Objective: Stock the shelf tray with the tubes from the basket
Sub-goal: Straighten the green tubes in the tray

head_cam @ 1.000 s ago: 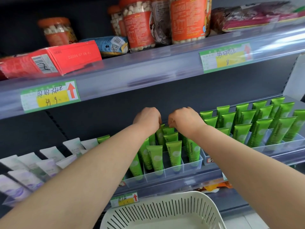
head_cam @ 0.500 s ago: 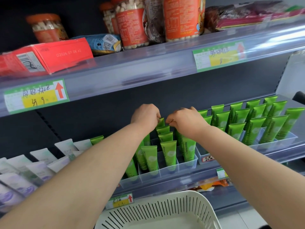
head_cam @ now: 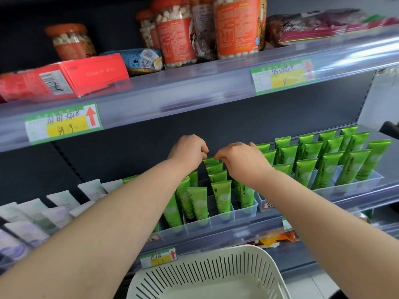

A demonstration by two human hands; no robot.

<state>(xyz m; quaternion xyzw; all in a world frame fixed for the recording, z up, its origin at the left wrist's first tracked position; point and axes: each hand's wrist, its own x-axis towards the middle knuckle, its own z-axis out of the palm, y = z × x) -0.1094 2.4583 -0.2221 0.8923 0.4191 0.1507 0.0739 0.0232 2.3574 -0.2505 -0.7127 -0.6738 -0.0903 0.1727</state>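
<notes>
Both arms reach toward the back of the middle shelf (head_cam: 237, 232), over the clear divided tray (head_cam: 222, 220) that sits along the shelf's front edge. The right hand (head_cam: 241, 160) has its grip closed in a pinch on the crimped top of the rearmost tube (head_cam: 212, 162) in the tray's middle row. The left hand (head_cam: 187, 151) is curled tight just beside that same top edge; whether its grip has hold of it cannot be told. More green tubes (head_cam: 221, 197) stand upright in front. The white basket (head_cam: 207, 270) sits below the shelf's front edge.
</notes>
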